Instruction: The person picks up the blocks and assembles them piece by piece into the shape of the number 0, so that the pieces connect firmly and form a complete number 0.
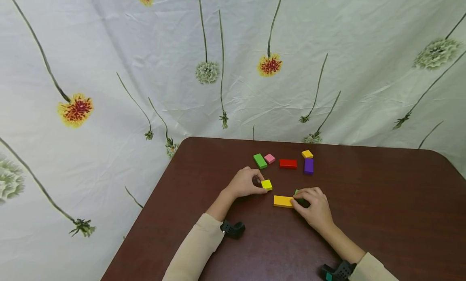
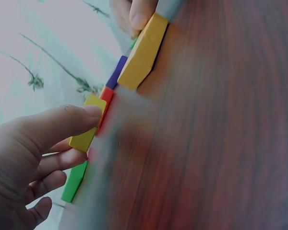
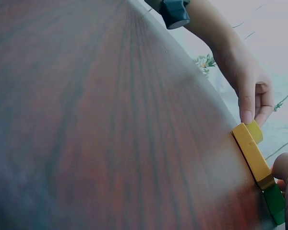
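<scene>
Hands flank yellow block; left pinches it.

Sort of room unclear — could be home or studio.
A creased cloth printed with flowers hangs behind a dark, round-cornered table — hiding whatever lies beyond.

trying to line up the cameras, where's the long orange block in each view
Head: the long orange block lies below and right of centre, beside the right hand.
Left wrist: upper middle, steeply slanted.
Right wrist: lower right, near the edge.
Shared landmark: the small yellow block pinched by the left hand.
</scene>
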`<state>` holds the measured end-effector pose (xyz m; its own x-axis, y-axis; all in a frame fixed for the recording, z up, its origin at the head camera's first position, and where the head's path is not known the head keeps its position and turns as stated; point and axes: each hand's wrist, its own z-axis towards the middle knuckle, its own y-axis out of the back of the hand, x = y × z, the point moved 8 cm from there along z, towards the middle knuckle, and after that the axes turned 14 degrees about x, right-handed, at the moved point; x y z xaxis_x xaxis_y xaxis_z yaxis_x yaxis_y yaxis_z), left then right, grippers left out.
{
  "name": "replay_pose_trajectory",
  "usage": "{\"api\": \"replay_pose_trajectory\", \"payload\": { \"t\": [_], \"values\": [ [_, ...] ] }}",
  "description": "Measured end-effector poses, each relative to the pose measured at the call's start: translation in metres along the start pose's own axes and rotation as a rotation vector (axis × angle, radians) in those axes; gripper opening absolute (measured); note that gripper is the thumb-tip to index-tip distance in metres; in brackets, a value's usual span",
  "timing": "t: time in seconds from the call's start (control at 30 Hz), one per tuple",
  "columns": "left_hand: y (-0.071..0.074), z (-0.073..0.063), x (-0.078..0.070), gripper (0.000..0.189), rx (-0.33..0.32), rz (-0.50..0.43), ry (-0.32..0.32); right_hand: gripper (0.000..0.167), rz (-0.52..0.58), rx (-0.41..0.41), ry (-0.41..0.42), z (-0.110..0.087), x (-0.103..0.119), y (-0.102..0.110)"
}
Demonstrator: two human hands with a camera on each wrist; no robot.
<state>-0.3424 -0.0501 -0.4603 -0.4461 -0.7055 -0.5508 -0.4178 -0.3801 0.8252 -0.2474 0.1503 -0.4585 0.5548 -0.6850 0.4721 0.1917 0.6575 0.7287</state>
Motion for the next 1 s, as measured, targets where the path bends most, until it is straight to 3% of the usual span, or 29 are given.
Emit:
{"api": "replay_pose_trajectory", "payload": {
  "t": [0.4,0.7,1.0],
  "values": [
    [-0.009,-0.009,-0.011,0.031,0.022,0.047,-0.011,0.012,0.007,0.004,-0.002,-0.001,-0.001,-0.001],
    [-0.015,-0.012,-0.01,0.031,0.02,0.053,-0.043,0.012,0.01,0.01,-0.013,-0.001,-0.002,-0.002],
    [-0.018,-0.012,-0.008,0.031,0.003,0.034,-0.034,0.012,0.007,0.012,-0.017,0.0,-0.001,-0.002]
  ]
}}
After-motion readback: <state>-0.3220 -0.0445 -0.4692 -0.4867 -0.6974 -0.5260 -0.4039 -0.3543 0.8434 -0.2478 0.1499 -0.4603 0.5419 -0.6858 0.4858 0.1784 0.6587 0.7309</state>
